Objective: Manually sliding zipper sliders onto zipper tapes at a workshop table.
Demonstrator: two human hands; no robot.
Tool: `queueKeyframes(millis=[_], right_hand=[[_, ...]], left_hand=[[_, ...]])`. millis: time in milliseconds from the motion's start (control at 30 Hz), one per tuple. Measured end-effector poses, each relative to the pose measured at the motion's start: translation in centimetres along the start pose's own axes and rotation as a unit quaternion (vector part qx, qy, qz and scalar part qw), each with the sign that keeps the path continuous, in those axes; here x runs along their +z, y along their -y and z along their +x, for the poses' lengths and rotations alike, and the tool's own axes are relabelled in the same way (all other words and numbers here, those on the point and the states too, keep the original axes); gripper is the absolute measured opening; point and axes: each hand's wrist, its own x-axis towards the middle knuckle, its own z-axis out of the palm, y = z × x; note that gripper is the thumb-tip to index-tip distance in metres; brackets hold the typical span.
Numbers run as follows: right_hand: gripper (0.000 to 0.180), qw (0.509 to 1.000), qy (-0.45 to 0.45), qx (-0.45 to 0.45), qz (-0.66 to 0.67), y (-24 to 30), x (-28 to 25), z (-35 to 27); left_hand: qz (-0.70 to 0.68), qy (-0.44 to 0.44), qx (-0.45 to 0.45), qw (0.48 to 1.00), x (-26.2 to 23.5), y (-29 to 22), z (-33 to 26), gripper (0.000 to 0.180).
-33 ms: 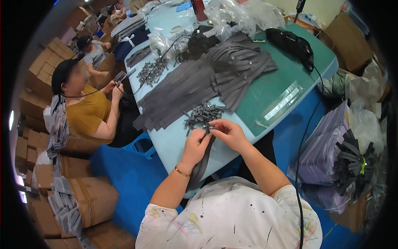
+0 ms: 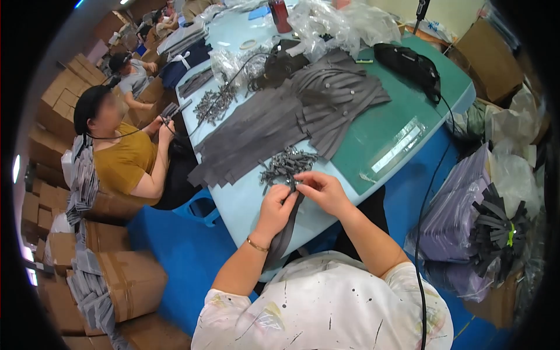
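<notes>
My left hand (image 2: 276, 205) is closed on a dark grey fabric strap (image 2: 282, 240), which hangs down past my wrist over the table edge. My right hand (image 2: 322, 189) pinches at the strap's upper end, where a small shiny piece shows between thumb and forefinger; its exact kind is too small to make out. Just beyond my fingers lies a pile of small grey pieces with metal glints (image 2: 287, 163). Farther off, many flat dark grey straps (image 2: 251, 128) are spread in overlapping layers, some with round metal spots at their far right.
A green mat (image 2: 373, 157) covers the table's right side, with a black pouch (image 2: 408, 65) on it. Clear plastic bags (image 2: 326, 26) and a dark red bottle (image 2: 280, 16) stand behind. A co-worker (image 2: 125, 151) sits at left. Cardboard boxes (image 2: 137, 283) and a purple wrapped stack (image 2: 452, 216) flank me.
My right hand's fingertips have shifted slightly down at the strap's end, and the shiny piece shows more plainly. The strap has moved a little by my left hand.
</notes>
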Motion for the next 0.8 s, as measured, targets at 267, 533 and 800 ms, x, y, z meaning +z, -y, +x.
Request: queueKeyframes(millis=[267, 533, 800], right_hand=[[0.013, 0.985, 0.022, -0.085, -0.146, 0.2, -0.3, -0.3], [0.014, 0.964, 0.007, -0.179, -0.197, -0.1, 0.0, -0.7], [0.015, 0.963, -0.019, -0.164, -0.212, 0.4, 0.1, -0.1]], left_hand=[[-0.001, 0.005, 0.038, 0.999, -0.1, 0.5, -0.5, 0.008], [0.005, -0.009, 0.055, 0.998, 0.2, 0.9, -0.9, 0.007], [0.022, -0.005, 0.025, 0.999, 0.1, 1.0, -0.1, 0.008]])
